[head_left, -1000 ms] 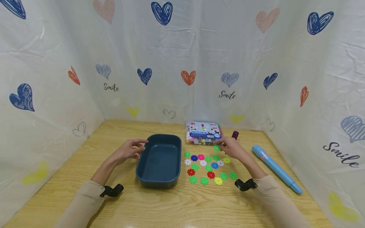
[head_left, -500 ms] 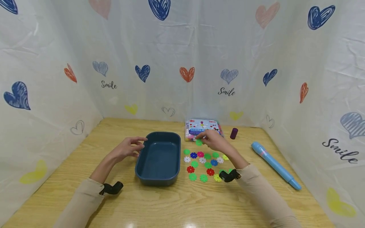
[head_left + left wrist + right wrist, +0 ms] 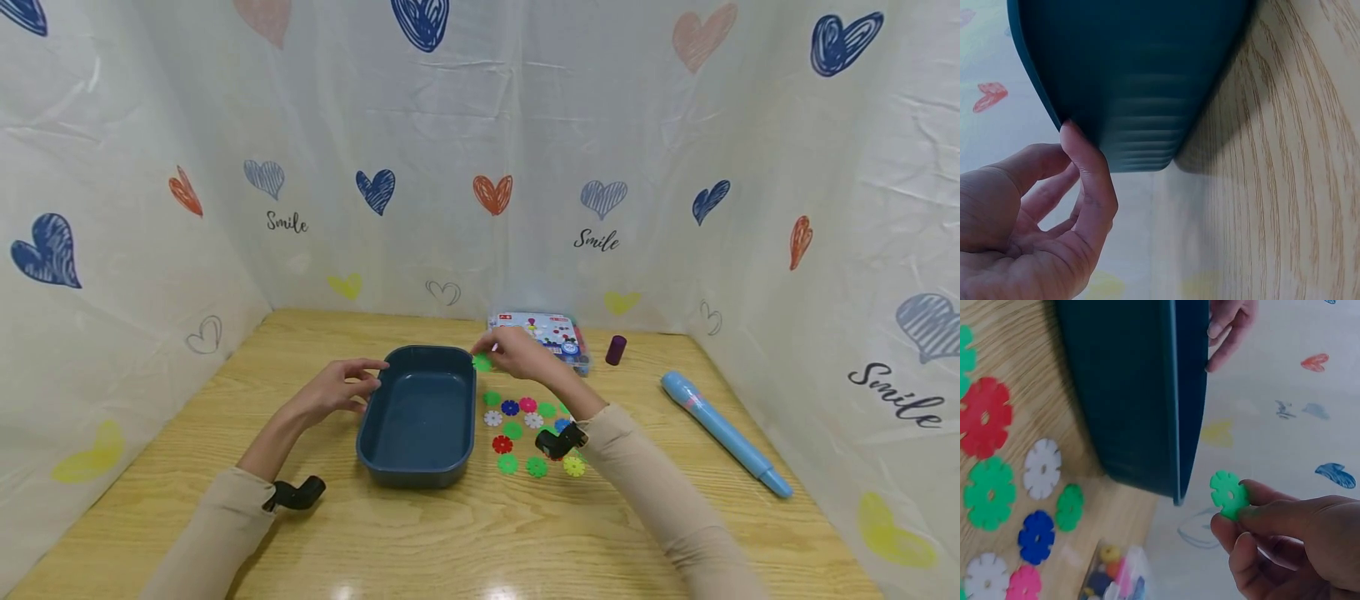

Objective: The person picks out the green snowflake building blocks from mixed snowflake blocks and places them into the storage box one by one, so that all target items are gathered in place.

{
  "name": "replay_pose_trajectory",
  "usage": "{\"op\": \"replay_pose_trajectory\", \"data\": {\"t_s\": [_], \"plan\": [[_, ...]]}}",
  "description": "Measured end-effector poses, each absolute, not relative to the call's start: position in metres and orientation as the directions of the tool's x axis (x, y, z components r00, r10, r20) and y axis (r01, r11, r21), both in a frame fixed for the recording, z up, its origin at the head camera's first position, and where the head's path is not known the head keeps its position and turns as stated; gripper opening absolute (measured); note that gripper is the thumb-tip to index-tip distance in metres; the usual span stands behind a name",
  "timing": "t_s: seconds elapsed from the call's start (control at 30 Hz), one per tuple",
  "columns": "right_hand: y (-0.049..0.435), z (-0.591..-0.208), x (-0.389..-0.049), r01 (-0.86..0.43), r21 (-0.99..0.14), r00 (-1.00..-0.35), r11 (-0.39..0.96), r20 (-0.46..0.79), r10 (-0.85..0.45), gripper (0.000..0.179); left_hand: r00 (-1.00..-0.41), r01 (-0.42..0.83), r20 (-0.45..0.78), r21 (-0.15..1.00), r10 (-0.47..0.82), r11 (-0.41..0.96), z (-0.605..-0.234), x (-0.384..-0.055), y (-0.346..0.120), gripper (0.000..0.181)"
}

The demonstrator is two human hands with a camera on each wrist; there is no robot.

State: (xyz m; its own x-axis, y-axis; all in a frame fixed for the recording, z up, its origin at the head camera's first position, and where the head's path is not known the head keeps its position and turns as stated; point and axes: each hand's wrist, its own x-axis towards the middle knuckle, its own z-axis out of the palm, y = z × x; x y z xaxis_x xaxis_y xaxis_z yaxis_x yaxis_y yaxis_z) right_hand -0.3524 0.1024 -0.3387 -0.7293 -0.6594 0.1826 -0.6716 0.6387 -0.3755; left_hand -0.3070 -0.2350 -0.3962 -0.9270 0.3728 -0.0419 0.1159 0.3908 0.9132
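Observation:
A dark blue rectangular tub [image 3: 416, 482] stands on the wooden table. My left hand [image 3: 333, 392] is at its left side, relaxed fingertips touching the rim, as the left wrist view also shows. Between thumb and fingers, my right hand [image 3: 517, 354] pinches a green plastic snowflake disc [image 3: 1229, 494] with notched edges and a centre hole. In the head view the disc overlaps the tub's far right rim. More notched discs lie flat right of the tub, such as a red disc [image 3: 502, 444], a dark blue disc [image 3: 510, 407] and a yellow disc [image 3: 573, 466].
Behind the discs sits a clear box [image 3: 577, 363] of colourful pieces with a printed label, partly hidden by my right hand. A purple cylinder [image 3: 616, 350] stands to its right. Farther right lies a long light-blue stick [image 3: 723, 435]. A heart-print curtain [image 3: 435, 250] encloses the table.
My right hand has moved left with the green disc, from beside the purple cylinder past the clear box to the tub's right rim. The left hand stays at the tub.

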Motion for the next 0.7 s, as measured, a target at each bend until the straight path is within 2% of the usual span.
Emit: {"op": "replay_pose_trajectory", "data": {"t_s": [0.23, 0.47, 0.7], "plan": [[0.079, -0.333, -0.363, -0.611, -0.462, -0.756, 0.642, 0.103, -0.646, 0.026, -0.931, 0.103, -0.049, 0.915, 0.362, 0.390, -0.397, -0.308, -0.235, 0.047], [0.061, -0.336, -0.380, -0.595, -0.492, -0.754, 0.635, 0.067, -0.654, 0.027, -0.927, 0.111, -0.045, 0.915, 0.372, 0.387, -0.396, -0.308, -0.235, 0.048], [0.042, -0.338, -0.389, -0.536, -0.573, -0.758, 0.619, 0.003, -0.653, 0.030, -0.929, 0.110, -0.046, 0.912, 0.367, 0.394, -0.396, -0.309, -0.235, 0.047]]}}
